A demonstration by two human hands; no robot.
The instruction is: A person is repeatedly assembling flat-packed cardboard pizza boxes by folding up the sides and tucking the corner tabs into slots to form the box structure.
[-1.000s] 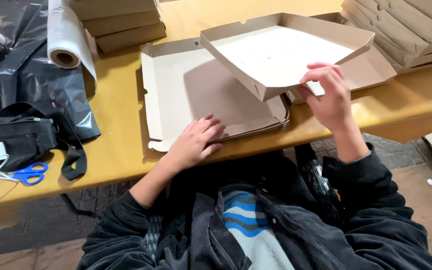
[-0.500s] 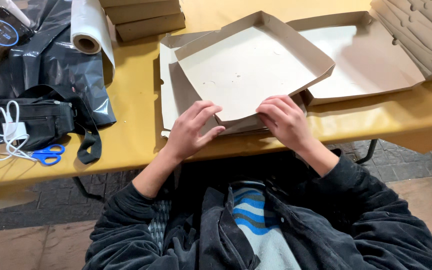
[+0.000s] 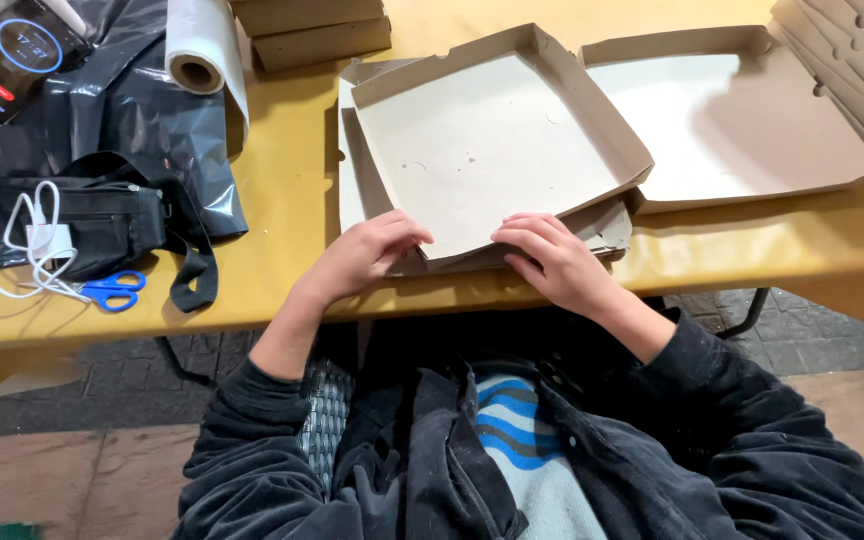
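Hands on the near edge of an empty, half-folded brown cardboard pizza box: left hand and right hand both pressing down, fingers curled.

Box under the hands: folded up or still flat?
Folded up: the box has raised walls on three sides; both hands, left hand and right hand, press its near edge.

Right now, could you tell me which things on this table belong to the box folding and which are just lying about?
In use:
- left hand and right hand, on the near edge of the cardboard box tray
- flat blanks beneath it
- folded box beside it

Lying about:
- blue scissors
- black pouch
- white cable
- plastic roll
- phone
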